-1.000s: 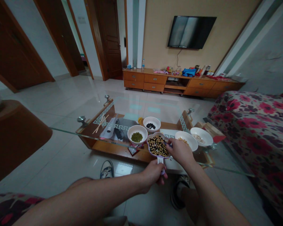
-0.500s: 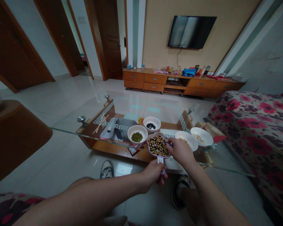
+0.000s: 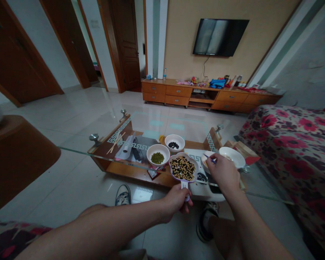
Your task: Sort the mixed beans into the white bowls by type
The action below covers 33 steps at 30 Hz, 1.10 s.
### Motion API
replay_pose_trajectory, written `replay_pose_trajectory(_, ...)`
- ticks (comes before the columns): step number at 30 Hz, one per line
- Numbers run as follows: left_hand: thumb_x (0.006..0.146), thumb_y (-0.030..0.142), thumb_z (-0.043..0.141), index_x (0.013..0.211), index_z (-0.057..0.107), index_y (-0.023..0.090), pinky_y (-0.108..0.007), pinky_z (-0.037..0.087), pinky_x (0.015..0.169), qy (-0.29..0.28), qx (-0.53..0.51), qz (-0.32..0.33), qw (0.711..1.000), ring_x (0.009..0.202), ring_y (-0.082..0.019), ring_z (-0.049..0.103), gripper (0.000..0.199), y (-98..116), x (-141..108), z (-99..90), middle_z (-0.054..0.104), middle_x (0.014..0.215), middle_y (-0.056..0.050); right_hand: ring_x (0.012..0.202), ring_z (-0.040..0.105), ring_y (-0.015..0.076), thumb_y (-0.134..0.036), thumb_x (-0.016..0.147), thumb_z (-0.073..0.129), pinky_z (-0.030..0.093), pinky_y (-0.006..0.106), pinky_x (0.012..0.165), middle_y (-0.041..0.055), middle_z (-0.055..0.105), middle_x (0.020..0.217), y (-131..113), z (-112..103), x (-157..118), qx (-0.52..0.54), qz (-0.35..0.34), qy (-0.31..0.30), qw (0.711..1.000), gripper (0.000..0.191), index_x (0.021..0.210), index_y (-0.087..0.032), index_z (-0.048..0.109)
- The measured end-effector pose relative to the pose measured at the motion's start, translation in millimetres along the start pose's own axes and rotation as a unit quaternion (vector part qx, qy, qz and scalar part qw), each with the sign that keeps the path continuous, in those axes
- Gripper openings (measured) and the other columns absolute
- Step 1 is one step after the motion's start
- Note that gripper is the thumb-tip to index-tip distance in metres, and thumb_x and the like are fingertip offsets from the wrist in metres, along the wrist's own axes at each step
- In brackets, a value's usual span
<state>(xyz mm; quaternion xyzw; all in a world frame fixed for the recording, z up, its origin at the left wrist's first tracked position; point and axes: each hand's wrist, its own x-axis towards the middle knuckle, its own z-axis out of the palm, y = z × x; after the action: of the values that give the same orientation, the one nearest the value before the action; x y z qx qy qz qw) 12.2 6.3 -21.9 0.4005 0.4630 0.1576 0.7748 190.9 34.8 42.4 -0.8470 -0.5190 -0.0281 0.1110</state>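
Observation:
My left hand [image 3: 177, 198] is closed around the handle of a lilac flower-shaped scoop [image 3: 196, 169]. Mixed yellow and dark beans [image 3: 182, 168] fill the scoop, held level at the glass table's front edge. To its right, my right hand [image 3: 226, 172] pinches a thin purple-blue tool [image 3: 210, 158], its kind unclear. The tool's tip is over a white bowl [image 3: 203, 157] with some yellow beans, partly hidden by that hand. Green beans lie in a white bowl [image 3: 149, 151] left of the scoop. Another white bowl [image 3: 174, 138], behind the scoop, holds black beans.
A further white bowl [image 3: 237, 156] with pale contents stands at the right of the glass tabletop [image 3: 141, 122]. Chopsticks [image 3: 116, 142] and a clear roll [image 3: 127, 147] show at the left. A flowered sofa [image 3: 295, 144] borders the right side.
My right hand has moved right with the purple-blue tool, from the scoop to the white bowl with yellow beans. The left hand and scoop have stayed in place.

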Motion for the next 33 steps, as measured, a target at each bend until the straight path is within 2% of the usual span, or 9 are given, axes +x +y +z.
replay_pose_trajectory(5,0.083,0.016,0.036,0.086,0.048,0.018,-0.022,0.03,0.043,0.0,0.002,-0.001,1.0,0.037,-0.008,0.043,0.013,-0.4,0.4,0.0,0.056,0.061,0.003,0.076,0.066,0.0295,-0.045,0.087,0.045,0.042,0.033,0.06,0.014,0.069,0.081,5.9,-4.5,-0.3,-0.012,0.054,0.007,0.998,0.036,0.097,-0.023,0.072)
replay_pose_trajectory(11,0.083,0.017,0.036,0.088,0.048,0.018,-0.022,0.031,0.043,-0.003,0.001,0.0,1.0,0.037,-0.008,0.043,0.013,-2.6,2.7,-1.0,0.057,0.062,0.003,0.079,0.067,0.0293,-0.046,0.085,0.047,0.045,0.035,0.064,0.0145,0.07,0.085,6.2,-3.6,0.8,-0.011,0.068,-0.012,0.998,0.038,0.1,-0.023,0.072)
replay_pose_trajectory(19,0.083,0.016,0.037,0.088,0.048,0.018,-0.022,0.03,0.042,0.0,0.002,0.0,1.0,0.037,-0.008,0.043,0.013,-2.1,2.7,-0.9,0.057,0.062,0.004,0.083,0.067,0.0271,-0.048,0.087,0.045,0.047,0.035,0.071,0.0138,0.071,0.09,4.7,0.5,1.4,-0.009,0.048,-0.019,0.999,0.039,0.101,-0.023,0.072)
replay_pose_trajectory(24,0.082,0.016,0.037,0.087,0.048,0.018,-0.022,0.03,0.042,-0.004,0.004,0.002,1.0,0.036,-0.008,0.043,0.012,-3.7,3.6,-1.0,0.057,0.061,0.004,0.085,0.066,0.0275,-0.047,0.087,0.046,0.046,0.034,0.07,0.0139,0.071,0.091,6.6,0.8,1.9,-0.01,0.042,-0.027,0.999,0.037,0.1,-0.023,0.071)
replay_pose_trajectory(33,0.082,0.016,0.038,0.089,0.049,0.017,-0.022,0.03,0.042,-0.004,0.004,0.003,1.0,0.037,-0.008,0.043,0.013,-2.9,2.2,-1.1,0.057,0.063,0.003,0.08,0.066,0.0265,-0.042,0.088,0.044,0.04,0.031,0.061,0.0121,0.071,0.088,7.4,8.5,2.9,-0.023,-0.018,-0.02,0.999,0.033,0.096,-0.022,0.069)
